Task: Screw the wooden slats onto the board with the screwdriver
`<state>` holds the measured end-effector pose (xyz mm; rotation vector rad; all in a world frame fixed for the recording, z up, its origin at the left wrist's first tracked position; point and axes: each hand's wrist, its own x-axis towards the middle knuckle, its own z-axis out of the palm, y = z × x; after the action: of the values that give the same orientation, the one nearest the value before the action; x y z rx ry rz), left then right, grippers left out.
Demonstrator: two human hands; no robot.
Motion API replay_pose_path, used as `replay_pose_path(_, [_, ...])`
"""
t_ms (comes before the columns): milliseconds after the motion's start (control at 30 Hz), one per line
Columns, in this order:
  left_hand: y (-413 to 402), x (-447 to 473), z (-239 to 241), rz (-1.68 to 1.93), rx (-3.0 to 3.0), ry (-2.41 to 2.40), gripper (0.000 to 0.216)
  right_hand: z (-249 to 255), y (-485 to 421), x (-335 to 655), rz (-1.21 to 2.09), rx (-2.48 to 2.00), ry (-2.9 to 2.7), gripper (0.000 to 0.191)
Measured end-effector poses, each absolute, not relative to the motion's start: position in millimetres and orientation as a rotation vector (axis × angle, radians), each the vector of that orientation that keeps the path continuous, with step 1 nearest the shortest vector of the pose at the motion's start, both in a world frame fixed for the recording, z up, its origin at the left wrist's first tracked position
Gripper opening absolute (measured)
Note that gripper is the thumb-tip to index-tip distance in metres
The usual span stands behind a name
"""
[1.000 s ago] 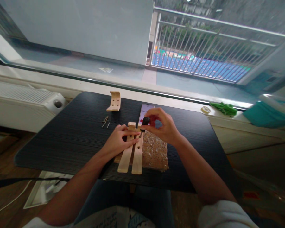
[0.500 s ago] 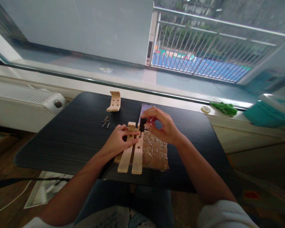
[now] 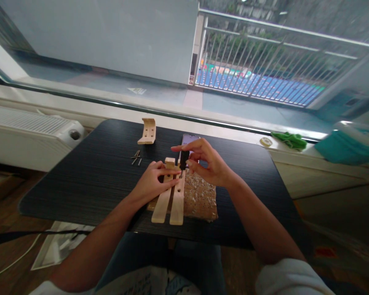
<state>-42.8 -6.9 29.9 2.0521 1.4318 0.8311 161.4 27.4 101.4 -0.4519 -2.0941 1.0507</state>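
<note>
My right hand point(image 3: 207, 162) is closed around the black handle of a screwdriver point(image 3: 183, 159), its index finger stretched over the top. The screwdriver stands nearly upright, with its shaft going down to a hole in the right one of two pale wooden pieces point(image 3: 177, 209). My left hand point(image 3: 152, 180) holds both pieces from the left, thumb and fingertips reaching across them beside the shaft. The pieces lie side by side on a brown, wrapped block point(image 3: 199, 200). Whether a screw sits under the tip is too small to tell.
Several loose screws point(image 3: 136, 157) lie left of my hands on the black table point(image 3: 80, 180). Behind them stands a curved wooden piece point(image 3: 149, 131) with holes. A phone point(image 3: 187, 140) lies behind my right hand. Tape point(image 3: 266, 141) and a green cloth point(image 3: 289, 140) are on the sill.
My right index finger has straightened out to the left across the top of the screwdriver handle. My left hand and the wooden pieces stay in place.
</note>
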Motion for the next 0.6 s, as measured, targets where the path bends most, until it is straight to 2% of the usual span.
replay_pose_path(200, [-7.3,-41.7,30.8,0.826,2.063,1.437,0.029,101.9,26.7,160.9,1.174,-0.464,-2.068,0.028])
replay_pose_path(333, [-7.0,-42.2,29.5,0.837,2.071,1.435,0.029,105.4,28.8,162.8,1.066,-0.460,-2.132,0.038])
replay_pose_path(600, [-7.4,-42.7,29.4,0.833,2.058,1.434,0.029,105.9,33.2,164.7,0.946,-0.481,-2.160,0.031])
